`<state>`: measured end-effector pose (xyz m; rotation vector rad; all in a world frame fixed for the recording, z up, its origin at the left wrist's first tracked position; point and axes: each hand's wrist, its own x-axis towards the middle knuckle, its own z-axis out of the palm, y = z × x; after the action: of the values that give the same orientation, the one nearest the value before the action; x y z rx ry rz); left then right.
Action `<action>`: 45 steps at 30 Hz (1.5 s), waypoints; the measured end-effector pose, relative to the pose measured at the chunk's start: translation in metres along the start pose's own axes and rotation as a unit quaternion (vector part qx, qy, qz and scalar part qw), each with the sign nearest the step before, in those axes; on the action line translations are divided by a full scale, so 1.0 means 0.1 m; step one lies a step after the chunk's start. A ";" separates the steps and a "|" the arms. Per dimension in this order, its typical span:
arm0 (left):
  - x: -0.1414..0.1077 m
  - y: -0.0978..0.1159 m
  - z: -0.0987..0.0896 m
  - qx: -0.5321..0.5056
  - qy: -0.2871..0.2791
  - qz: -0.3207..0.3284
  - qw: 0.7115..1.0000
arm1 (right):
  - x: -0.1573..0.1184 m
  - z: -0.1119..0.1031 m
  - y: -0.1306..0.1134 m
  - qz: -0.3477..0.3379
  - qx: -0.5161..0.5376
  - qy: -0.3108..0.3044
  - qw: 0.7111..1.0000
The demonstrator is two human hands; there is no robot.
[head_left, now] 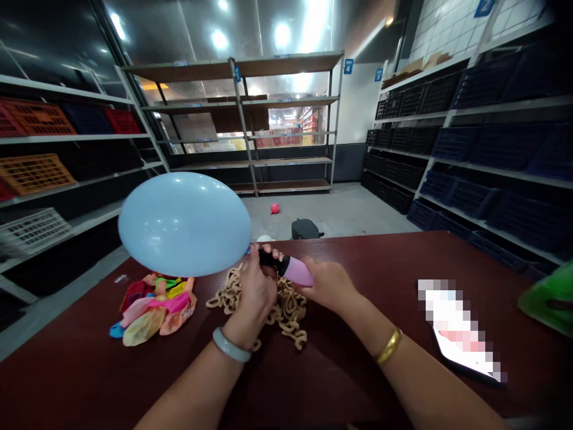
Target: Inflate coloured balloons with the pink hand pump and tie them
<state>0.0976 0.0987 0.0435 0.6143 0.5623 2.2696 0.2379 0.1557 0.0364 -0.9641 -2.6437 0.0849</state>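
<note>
A large light-blue balloon, blown up, hangs to the left with its neck at the black nozzle end of a pink and black hand pump. My left hand is closed around the place where the balloon's neck meets the pump's black end. Around the pink end of the pump, my right hand is closed. Below the hands lies a heap of tan, knobbly strands, partly hidden by my left hand. Left of that is a pile of limp balloons in several colours.
The dark red table bears a blurred phone-like slab and a green object on the right. Beyond it, a pink balloon and a dark grey object are on the floor. Shelves with crates line the sides.
</note>
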 end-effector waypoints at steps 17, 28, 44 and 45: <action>0.60 0.80 -0.43 -0.049 0.133 0.045 0.989 | 0.05 -0.06 0.24 -0.019 0.035 -0.045 0.998; 0.52 0.59 -0.37 -0.055 0.076 0.083 0.992 | 0.05 0.02 0.25 -0.030 -0.026 -0.017 0.999; 0.01 -0.05 -0.03 -0.016 0.044 -0.013 0.999 | 0.02 -0.01 0.08 -0.019 0.022 -0.009 1.000; 0.02 -0.04 -0.03 -0.015 0.044 -0.011 0.999 | 0.02 -0.02 0.08 -0.019 0.022 -0.010 1.000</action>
<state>0.0967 0.1022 0.0397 0.4939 0.5733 2.2889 0.2425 0.1632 0.0376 -0.9037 -2.6649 0.1424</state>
